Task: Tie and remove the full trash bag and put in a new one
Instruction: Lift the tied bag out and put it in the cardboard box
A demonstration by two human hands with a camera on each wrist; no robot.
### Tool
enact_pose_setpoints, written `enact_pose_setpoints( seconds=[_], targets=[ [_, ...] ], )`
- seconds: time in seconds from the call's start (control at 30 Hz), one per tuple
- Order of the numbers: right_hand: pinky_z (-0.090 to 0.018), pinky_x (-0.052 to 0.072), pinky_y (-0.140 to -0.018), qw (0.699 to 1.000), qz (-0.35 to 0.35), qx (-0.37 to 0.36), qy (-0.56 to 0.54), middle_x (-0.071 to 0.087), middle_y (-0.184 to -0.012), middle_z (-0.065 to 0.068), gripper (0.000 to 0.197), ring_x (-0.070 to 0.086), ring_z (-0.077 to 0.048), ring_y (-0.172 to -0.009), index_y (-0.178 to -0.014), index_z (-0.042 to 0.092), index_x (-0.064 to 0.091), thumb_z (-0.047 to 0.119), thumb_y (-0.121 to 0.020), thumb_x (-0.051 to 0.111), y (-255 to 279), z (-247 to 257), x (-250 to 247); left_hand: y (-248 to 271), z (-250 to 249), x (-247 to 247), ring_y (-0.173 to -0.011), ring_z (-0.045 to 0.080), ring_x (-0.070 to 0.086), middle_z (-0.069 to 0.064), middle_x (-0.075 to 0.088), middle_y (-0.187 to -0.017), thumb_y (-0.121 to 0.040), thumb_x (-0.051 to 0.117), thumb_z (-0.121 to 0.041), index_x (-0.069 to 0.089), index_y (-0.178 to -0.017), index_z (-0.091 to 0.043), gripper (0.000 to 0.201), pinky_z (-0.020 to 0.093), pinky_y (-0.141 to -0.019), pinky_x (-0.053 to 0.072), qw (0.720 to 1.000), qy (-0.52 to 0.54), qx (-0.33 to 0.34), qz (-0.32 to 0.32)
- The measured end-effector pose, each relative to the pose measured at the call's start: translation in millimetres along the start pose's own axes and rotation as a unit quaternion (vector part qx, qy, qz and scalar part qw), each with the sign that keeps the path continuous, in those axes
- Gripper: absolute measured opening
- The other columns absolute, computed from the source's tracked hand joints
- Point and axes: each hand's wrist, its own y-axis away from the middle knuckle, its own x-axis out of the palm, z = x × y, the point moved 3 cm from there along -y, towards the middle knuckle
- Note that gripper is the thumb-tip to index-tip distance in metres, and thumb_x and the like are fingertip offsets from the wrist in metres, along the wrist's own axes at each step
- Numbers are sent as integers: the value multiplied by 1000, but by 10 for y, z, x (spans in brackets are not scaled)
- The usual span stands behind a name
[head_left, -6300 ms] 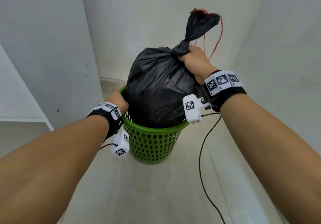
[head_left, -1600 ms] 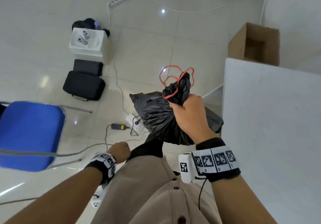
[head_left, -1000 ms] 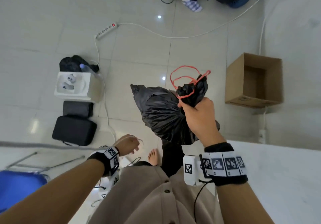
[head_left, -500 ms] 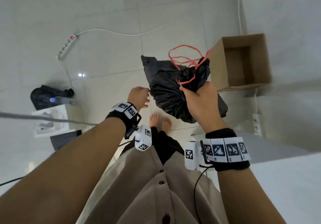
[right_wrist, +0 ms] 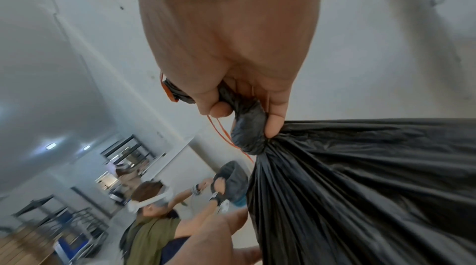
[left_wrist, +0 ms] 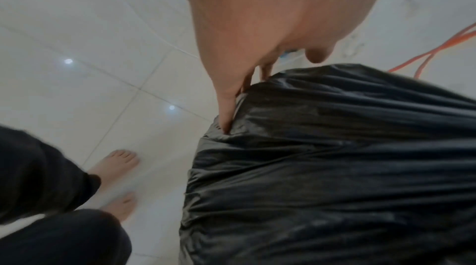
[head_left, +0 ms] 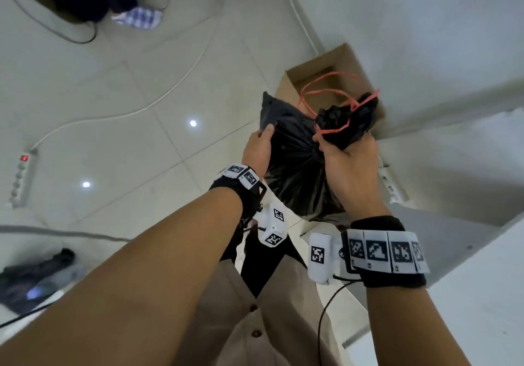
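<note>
The full black trash bag (head_left: 295,167) hangs in the air in front of me, tied at the neck, with red drawstring loops (head_left: 320,93) sticking out above. My right hand (head_left: 343,144) grips the bunched neck and knot (right_wrist: 247,127) from above and carries the weight. My left hand (head_left: 259,144) lies against the bag's left side, its fingers (left_wrist: 226,114) straight and pressing into the plastic (left_wrist: 335,157). The bag's bottom is hidden behind my arms. No trash bin or new bag is in view.
An open cardboard box (head_left: 312,70) stands on the tiled floor just beyond the bag, against the wall. A power strip (head_left: 21,172) and a white cable (head_left: 181,82) lie to the left. My bare feet (left_wrist: 118,161) are under the bag. Another person (right_wrist: 154,208) stands nearby.
My left hand has come up from beside my body and now touches the bag's side. The bag, still held by my right hand, has moved closer to the cardboard box.
</note>
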Motion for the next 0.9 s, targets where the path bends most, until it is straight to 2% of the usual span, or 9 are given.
enact_pose_setpoints(
  seconds=[0.13,0.23,0.3,0.4,0.5,0.57,0.7,0.8,0.9],
  targets=[
    [-37,56,-80,996,-77,22,-34,76,-83,-5,29,72,-20,-87,-86,3,75,32,-91,73,-520,-119,-215,-37,-608,481,-108,22,64,-1,67,-117,-71,59,-63,61,-120,-22,64,48,-100,51,997,-54,49,24],
    [-26,56,-75,992,-110,16,-61,76,-79,5,18,73,-13,-85,-82,12,75,26,-92,73,-975,-228,-350,-264,-938,889,-111,22,62,0,63,-122,-88,60,-46,57,-128,-20,48,44,-103,48,990,-99,88,39],
    [-23,57,-77,988,-134,10,-75,75,-81,10,12,72,-5,-84,-84,18,76,27,-91,73,-1304,-343,-417,-526,-1084,1158,-118,23,58,2,60,-130,-94,56,-44,51,-138,-19,51,42,-106,45,986,-128,99,49],
    [-19,55,-82,983,-159,0,-94,77,-94,3,21,72,-5,-94,-98,9,78,27,-91,71,-1784,-509,-475,-951,-1264,1536,-124,25,54,5,56,-140,-98,51,-44,44,-146,-19,55,40,-107,43,979,-165,107,51],
    [-11,50,-79,979,-176,4,-105,73,-86,19,8,68,8,-87,-89,30,74,22,-90,74,-2261,-692,-516,-1387,-1371,1912,-123,25,56,4,58,-138,-97,51,-43,44,-146,-21,54,41,-107,43,976,-180,113,55],
    [-13,51,-81,975,-192,4,-108,73,-87,19,9,68,9,-88,-90,32,73,23,-89,75,-2567,-865,-546,-1690,-1396,2148,-123,24,57,3,58,-138,-94,54,-45,44,-146,-21,58,43,-108,44,973,-190,112,63],
    [-23,56,-86,967,-219,11,-133,77,-98,-3,23,72,-9,-96,-102,4,75,23,-88,74,-3119,-1284,-618,-2222,-1439,2512,-122,22,58,2,59,-138,-94,55,-42,47,-146,-22,55,43,-107,45,966,-215,107,93],
    [-24,54,-82,971,-197,37,-132,75,-87,8,2,71,-7,-88,-87,24,73,22,-87,73,-3504,-1653,-627,-2525,-1422,2654,-122,23,58,3,59,-137,-96,51,-43,48,-145,-20,54,41,-108,45,951,-271,106,108],
    [-27,53,-78,976,-184,64,-99,72,-79,9,5,68,-6,-79,-81,23,72,24,-86,72,-3864,-2011,-529,-2829,-1323,2611,-126,27,55,8,57,-138,-99,51,-33,50,-142,-11,48,27,-101,41,897,-412,125,101]
  ],
)
